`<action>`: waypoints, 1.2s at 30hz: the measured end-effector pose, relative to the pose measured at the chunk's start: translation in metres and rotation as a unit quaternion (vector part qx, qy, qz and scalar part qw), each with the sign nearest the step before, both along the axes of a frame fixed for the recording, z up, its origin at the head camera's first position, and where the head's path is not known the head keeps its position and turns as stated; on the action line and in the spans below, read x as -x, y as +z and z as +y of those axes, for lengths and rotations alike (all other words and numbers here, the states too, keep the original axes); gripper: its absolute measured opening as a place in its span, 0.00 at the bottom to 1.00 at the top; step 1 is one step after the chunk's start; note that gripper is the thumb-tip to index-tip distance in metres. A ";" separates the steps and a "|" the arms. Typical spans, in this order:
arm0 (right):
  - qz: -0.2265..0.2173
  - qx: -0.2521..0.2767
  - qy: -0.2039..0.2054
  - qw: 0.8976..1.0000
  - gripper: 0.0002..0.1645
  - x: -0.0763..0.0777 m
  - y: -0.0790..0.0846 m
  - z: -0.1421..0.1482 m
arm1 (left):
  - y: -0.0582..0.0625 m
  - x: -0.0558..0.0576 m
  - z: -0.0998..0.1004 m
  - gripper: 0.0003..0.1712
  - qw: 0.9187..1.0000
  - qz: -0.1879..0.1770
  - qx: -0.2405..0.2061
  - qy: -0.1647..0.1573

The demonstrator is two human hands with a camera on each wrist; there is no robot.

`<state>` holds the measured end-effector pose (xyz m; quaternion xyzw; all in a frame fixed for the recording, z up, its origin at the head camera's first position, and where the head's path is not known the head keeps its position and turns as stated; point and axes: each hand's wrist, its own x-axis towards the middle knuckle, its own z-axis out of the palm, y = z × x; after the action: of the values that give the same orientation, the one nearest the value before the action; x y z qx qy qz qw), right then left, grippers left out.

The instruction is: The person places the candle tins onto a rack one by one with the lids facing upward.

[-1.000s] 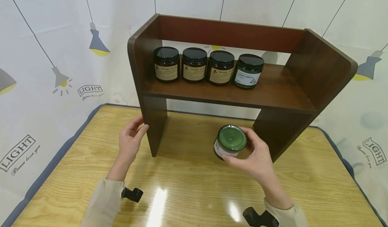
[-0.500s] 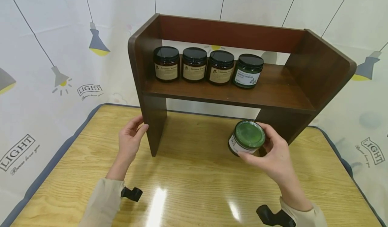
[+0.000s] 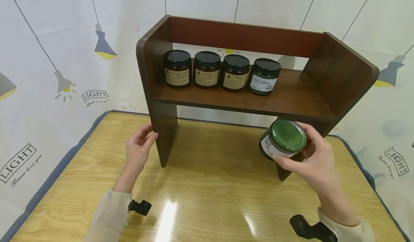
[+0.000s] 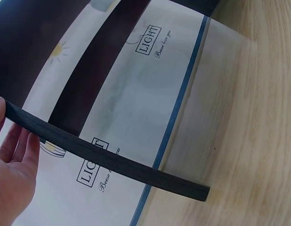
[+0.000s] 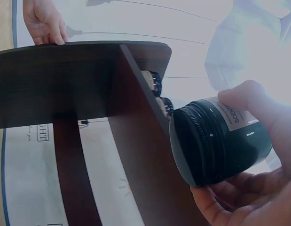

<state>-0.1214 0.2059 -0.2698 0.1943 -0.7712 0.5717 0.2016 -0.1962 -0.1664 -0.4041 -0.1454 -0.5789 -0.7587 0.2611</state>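
My right hand (image 3: pixel 318 163) grips a green scented-candle jar (image 3: pixel 288 136), thumb on its white label and fingers round the far side. The jar is tipped over, its green glass base facing up toward the head camera; in the right wrist view its black lid (image 5: pixel 190 146) points away from the palm. It hangs in front of the right part of the dark wooden shelf (image 3: pixel 245 107), just below the board's front edge. My left hand (image 3: pixel 139 147) pinches the front edge of the shelf's left side panel (image 4: pixel 112 157) between thumb and fingers.
On the shelf board stand three brown candle jars (image 3: pixel 207 69) with black lids and beige labels. Right of them is another green candle jar (image 3: pixel 264 77), upright. The shelf stands on a wood-grain table (image 3: pixel 207 195) before a printed cloth backdrop (image 3: pixel 64 19).
My right hand has carried the green candle jar to the right and somewhat up, closer to the shelf's right side. The left hand stays on the side panel.
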 end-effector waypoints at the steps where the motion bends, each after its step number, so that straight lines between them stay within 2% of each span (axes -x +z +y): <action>1: 0.000 -0.001 -0.002 1.000 0.43 0.000 0.002 0.002 | 0.000 0.000 0.000 0.27 1.000 0.000 0.000 0.000; 3: -0.004 0.004 0.001 1.000 0.43 -0.001 0.005 0.005 | -0.001 0.000 -0.001 0.27 1.000 0.000 0.000 0.000; 10: -0.020 0.068 0.052 0.996 0.43 0.002 0.020 0.015 | -0.001 -0.001 -0.002 0.27 1.000 -0.004 -0.003 -0.001; 15: -0.007 0.092 0.067 0.993 0.41 0.008 0.032 0.021 | 0.000 -0.002 -0.003 0.26 1.000 -0.012 -0.003 0.003; 20: 0.014 0.096 0.063 0.993 0.39 0.015 0.044 0.026 | 0.000 -0.002 -0.003 0.27 1.000 -0.015 -0.004 0.005; 26: 0.011 0.107 0.051 0.993 0.38 0.022 0.050 0.033 | -0.001 0.000 -0.002 0.27 1.000 -0.005 -0.007 -0.003; 36: 0.009 0.084 -0.004 0.996 0.38 0.035 0.061 0.037 | -0.001 0.001 -0.002 0.26 1.000 0.005 -0.006 -0.008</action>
<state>-0.1566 0.2425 -0.2091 0.1787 -0.7191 0.6324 0.2259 -0.1972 -0.1681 -0.4046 -0.1526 -0.5718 -0.7635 0.2585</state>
